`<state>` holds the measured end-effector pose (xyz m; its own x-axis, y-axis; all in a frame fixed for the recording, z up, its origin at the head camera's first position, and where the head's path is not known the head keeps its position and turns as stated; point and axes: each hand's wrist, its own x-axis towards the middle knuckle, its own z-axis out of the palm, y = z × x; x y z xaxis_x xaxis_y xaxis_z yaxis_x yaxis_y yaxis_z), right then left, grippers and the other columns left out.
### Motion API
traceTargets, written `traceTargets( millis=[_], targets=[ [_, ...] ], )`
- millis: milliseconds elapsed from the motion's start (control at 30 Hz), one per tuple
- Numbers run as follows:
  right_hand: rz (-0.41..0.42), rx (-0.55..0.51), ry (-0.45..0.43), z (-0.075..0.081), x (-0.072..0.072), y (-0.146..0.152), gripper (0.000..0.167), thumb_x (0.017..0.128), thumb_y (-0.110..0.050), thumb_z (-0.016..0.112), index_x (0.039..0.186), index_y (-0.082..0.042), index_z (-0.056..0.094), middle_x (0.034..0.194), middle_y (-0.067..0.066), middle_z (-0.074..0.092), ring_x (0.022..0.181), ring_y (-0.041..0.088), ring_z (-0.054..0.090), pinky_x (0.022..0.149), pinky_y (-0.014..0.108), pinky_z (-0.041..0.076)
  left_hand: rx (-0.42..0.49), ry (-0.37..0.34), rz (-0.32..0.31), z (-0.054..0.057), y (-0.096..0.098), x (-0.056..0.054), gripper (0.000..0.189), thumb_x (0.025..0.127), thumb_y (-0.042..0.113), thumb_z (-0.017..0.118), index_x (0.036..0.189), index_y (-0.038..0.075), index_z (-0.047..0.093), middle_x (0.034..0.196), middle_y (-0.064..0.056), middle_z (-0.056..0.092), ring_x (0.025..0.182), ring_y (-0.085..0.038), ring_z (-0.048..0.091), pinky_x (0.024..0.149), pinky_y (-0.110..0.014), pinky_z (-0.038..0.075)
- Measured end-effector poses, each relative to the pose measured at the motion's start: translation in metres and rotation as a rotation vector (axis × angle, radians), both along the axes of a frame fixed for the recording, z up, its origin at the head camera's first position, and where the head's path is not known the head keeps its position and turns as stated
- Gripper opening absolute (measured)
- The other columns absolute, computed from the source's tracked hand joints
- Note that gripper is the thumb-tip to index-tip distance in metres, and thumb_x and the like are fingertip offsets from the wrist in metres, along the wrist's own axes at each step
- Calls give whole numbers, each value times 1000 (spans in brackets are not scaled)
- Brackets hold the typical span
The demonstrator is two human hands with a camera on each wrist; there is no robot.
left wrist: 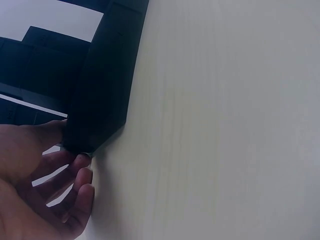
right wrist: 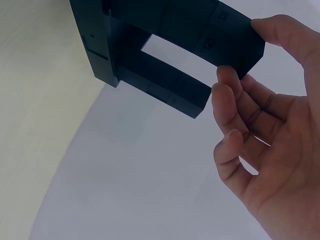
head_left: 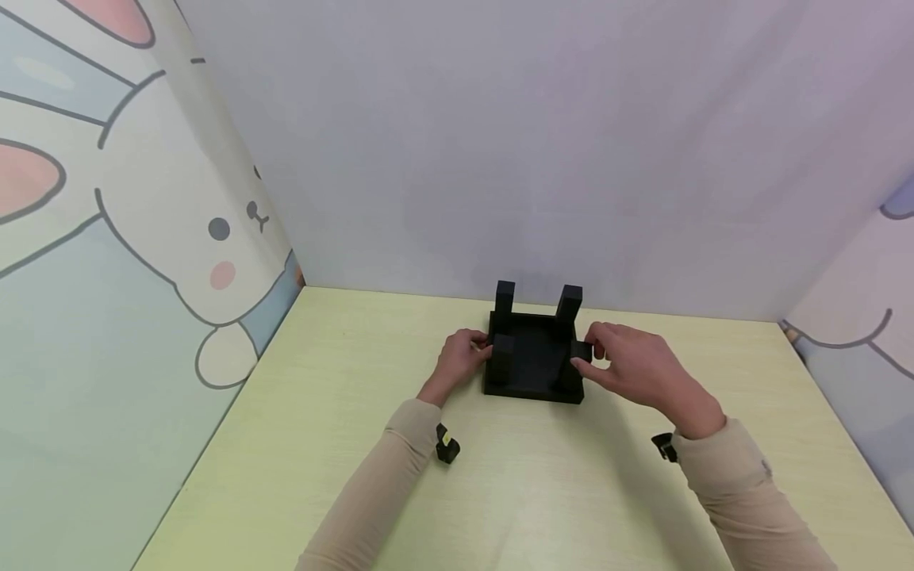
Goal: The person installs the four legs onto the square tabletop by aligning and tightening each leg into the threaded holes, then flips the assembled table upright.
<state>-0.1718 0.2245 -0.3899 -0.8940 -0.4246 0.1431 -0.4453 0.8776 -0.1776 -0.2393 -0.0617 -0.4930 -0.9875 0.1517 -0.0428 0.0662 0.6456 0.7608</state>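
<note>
A black square panel (head_left: 531,394) with a raised rim and several block legs pointing up, like a small upturned stool, sits on the table toward its back edge. My left hand (head_left: 460,361) grips the panel's left side, next to the near left leg (head_left: 501,358). In the left wrist view, fingertips (left wrist: 82,160) curl at the panel's edge (left wrist: 102,95), with the thumb partly hidden behind it. My right hand (head_left: 635,365) pinches the top of the near right leg (right wrist: 232,37) between thumb and fingers. Small printed markings show on that leg.
The pale yellow table (head_left: 343,357) meets a plain light curtain (head_left: 500,159) right behind the black piece. A rabbit-printed curtain (head_left: 164,238) hangs along the left side, and another printed one (head_left: 857,309) along the right. Black wrist devices (head_left: 447,444) sit at both sleeves.
</note>
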Motion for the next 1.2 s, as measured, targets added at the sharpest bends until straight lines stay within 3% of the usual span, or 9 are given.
traceTargets(
  millis=[367,600,833,1000,1200],
  targets=[
    [-12,5,-24,-2,2,0,32,94,-42,69,101,-12,63,86,-1,67,66,6,51,58,31,45,-7,-9,8,-4,0,1,30,97,21,70,120,2,73,108,-12,77,84,-19,69,80,-33,55],
    [-34,-33,-83,-2,2,7,38,97,-52,63,106,-15,68,92,-3,68,79,9,60,67,35,51,-4,26,-5,-8,-5,3,31,97,20,69,121,1,72,108,-12,76,84,-20,70,78,-32,55],
    [-44,-67,-72,-7,-5,19,32,106,-44,51,113,-18,68,97,-3,71,85,12,64,70,36,52,21,87,-95,-11,-17,1,31,103,20,61,125,-1,69,117,-17,72,100,-27,69,89,-40,56],
    [12,-46,21,-21,-12,27,20,103,-21,60,121,-14,67,93,-2,71,80,14,66,66,36,52,-18,169,-182,-11,-23,-2,28,104,10,56,126,-2,68,116,-19,71,104,-29,69,92,-44,56],
    [80,-17,124,-45,-20,31,34,91,0,70,122,-12,67,83,0,63,70,13,61,60,34,50,-111,262,-295,-11,-28,-7,39,98,-5,58,137,-1,61,107,-18,71,96,-27,70,88,-40,58]
  ],
)
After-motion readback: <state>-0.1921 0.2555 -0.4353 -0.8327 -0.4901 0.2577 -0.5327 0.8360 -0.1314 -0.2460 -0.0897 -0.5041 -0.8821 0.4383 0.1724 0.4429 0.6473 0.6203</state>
